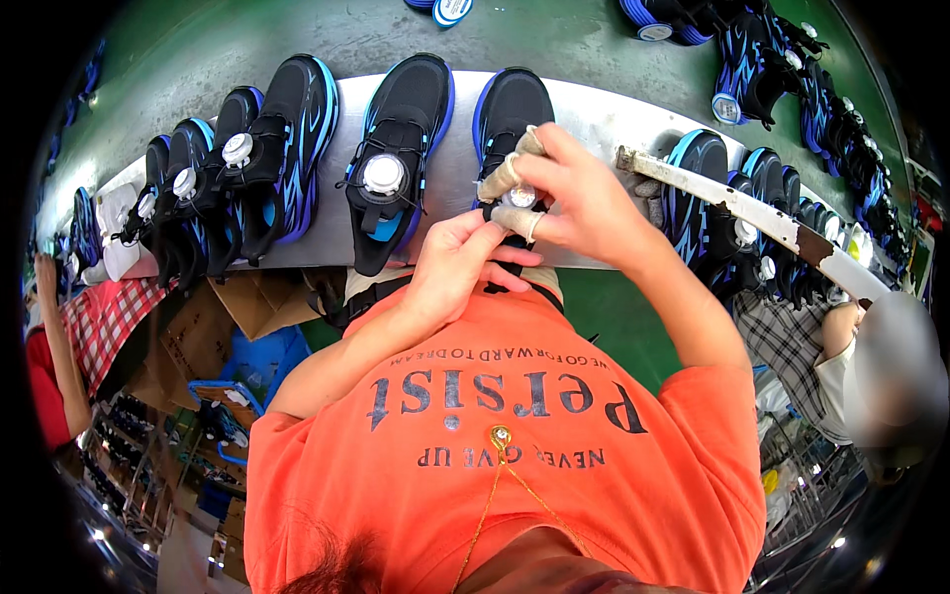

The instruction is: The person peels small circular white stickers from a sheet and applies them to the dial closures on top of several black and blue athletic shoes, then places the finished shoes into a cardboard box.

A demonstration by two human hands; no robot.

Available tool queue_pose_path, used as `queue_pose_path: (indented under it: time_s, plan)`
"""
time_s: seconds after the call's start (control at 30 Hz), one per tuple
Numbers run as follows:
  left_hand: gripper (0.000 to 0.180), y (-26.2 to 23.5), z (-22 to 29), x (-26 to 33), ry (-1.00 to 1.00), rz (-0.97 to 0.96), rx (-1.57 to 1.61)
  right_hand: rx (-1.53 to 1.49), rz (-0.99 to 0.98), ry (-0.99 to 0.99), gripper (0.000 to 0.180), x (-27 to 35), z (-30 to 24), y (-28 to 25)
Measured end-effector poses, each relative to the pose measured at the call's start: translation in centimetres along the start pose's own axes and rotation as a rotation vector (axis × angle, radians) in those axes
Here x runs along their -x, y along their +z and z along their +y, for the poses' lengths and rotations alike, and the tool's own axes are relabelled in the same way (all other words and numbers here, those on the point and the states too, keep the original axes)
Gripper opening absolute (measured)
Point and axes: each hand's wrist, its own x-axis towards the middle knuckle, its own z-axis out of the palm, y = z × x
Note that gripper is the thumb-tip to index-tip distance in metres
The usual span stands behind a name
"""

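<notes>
A black sneaker point(517, 104) with blue-purple sole edges stands directly in front of me, toe pointing away. My right hand point(576, 193), with beige covers on its thumb and fingertips, has its fingers around the white round dial point(524, 197) on that shoe's tongue. Close beside the dial, my left hand point(460, 262) pinches thumb and forefinger together at the shoe's collar; its other fingers stretch toward the shoe opening. What the pinch holds is hidden. Just left stands a matching sneaker point(411, 94), its white dial point(384, 175) uncovered and untouched.
More such sneakers point(287, 109) line the metal bench point(341, 109) at left, others point(698, 158) at right. A chipped white metal bar point(742, 203) crosses the right side. Beyond lies a green surface point(554, 40) bearing shoes. People sit at both sides; a blue crate point(267, 361) is lower left.
</notes>
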Motion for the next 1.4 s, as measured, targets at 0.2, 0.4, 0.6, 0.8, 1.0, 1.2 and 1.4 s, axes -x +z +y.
queue_pose_path:
  time_s: [0.2, 0.4, 0.6, 0.8, 1.0, 1.2, 1.4]
  plan:
    - [0.031, -0.2, 0.0, -0.3, 0.018, -0.007, -0.028, -0.077, -0.093, 0.061, 0.019, -1.4, 0.6, -0.8]
    - [0.033, -0.3, -0.3, -0.6, 0.017, -0.021, -0.059, -0.081, -0.117, 0.138, 0.025, -1.2, 0.4, -1.0]
    - [0.032, -0.7, -0.6, -0.3, 0.055, -0.046, -0.016, -0.091, -0.055, -0.01, 0.021, -0.5, 0.0, -1.2]
    - [0.032, -0.6, -0.5, -0.6, 0.025, -0.046, -0.044, 0.008, -0.124, 0.046, 0.024, -0.7, -0.1, -1.4]
    - [0.032, -1.2, -1.0, -0.5, 0.02, -0.094, 0.057, -0.079, -0.156, -0.053, 0.032, -0.5, 0.6, -2.2]
    - [0.033, -1.2, -1.6, -0.4, 0.065, -0.126, 0.117, 0.094, 0.042, 0.115, 0.039, 1.2, 0.0, -0.9]
    - [0.033, -0.8, -1.2, -0.2, 0.04, -0.084, 0.067, -0.046, -0.008, 0.111, 0.045, 0.9, -1.0, -1.9]
